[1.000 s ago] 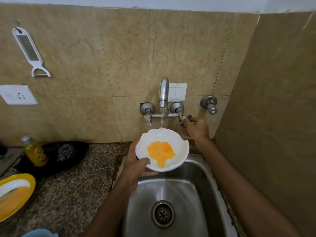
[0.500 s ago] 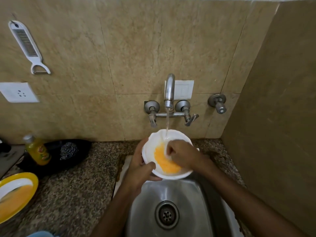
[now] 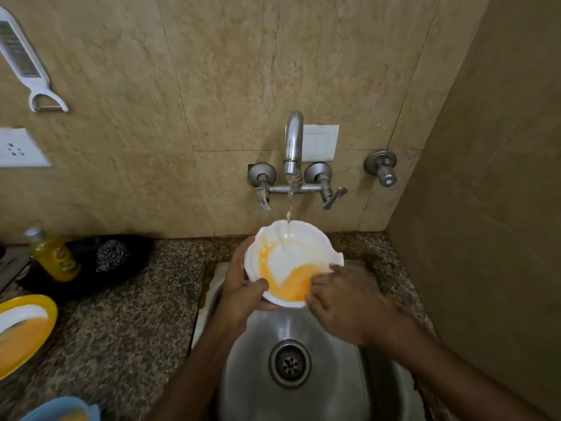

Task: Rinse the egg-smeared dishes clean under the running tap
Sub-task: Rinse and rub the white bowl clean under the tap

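While the tap [image 3: 293, 147] runs, the white bowl [image 3: 293, 262] is held over the back edge of the sink [image 3: 349, 375], tilted toward the person so that its low lip faces the drain [image 3: 290, 363]. The water stream [image 3: 289, 208] lands on the far, upper part of the bowl's inner wall, which already shows clean white. The remaining egg smear [image 3: 291, 284] lies in a crescent along the near and left inner wall — on the opposite side of the bowl from the point where the stream strikes.

Hand states:
- Left hand [image 3: 243, 287]: clamped on the bowl's left rim, thumb hooked over the near lip, fingers under the outside.
- Right hand [image 3: 343, 302]: laid against the bowl's near-right rim, fingers [image 3: 318, 282] together and touching the edge of the smear. Whether it grips the rim or only rubs cannot be told.

Judgement: the next move turns on one relation — the residue sits nearer the right hand's fingers than the stream. Either the left hand should rotate the bowl to bring the smear under the water, or the right fingers should sweep the residue toward the low lip.

A yellow plate [image 3: 45, 308] on the counter [image 3: 121, 329], well to the left, also carries egg and is not yet rinsed.
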